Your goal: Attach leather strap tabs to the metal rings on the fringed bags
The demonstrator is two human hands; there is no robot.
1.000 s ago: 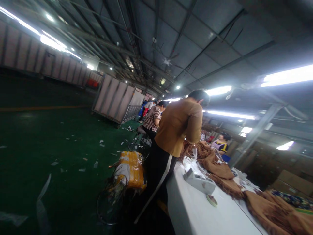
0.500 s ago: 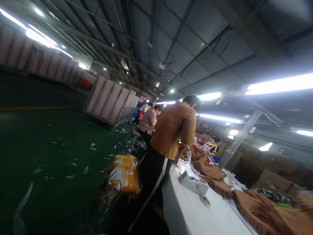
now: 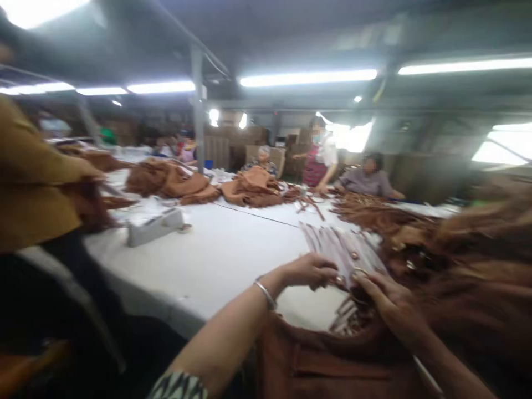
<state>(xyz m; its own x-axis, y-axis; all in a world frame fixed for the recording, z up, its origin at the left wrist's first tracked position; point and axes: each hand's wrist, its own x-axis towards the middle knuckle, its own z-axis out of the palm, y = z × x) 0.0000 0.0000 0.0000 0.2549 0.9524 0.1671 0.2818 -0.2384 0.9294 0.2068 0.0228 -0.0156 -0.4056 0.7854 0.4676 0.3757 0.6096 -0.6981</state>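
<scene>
Left hand (image 3: 310, 271) and right hand (image 3: 390, 302), each grip pinched shut on the strap bundle (image 3: 341, 249), apparently to fan it beyond, across the worktop (image 3: 216, 255).

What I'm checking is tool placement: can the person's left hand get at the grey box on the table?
Probably yes, at a stretch: only bare table lies between the left hand and the grey box, though that hand is busy at the strip bundle.
</scene>
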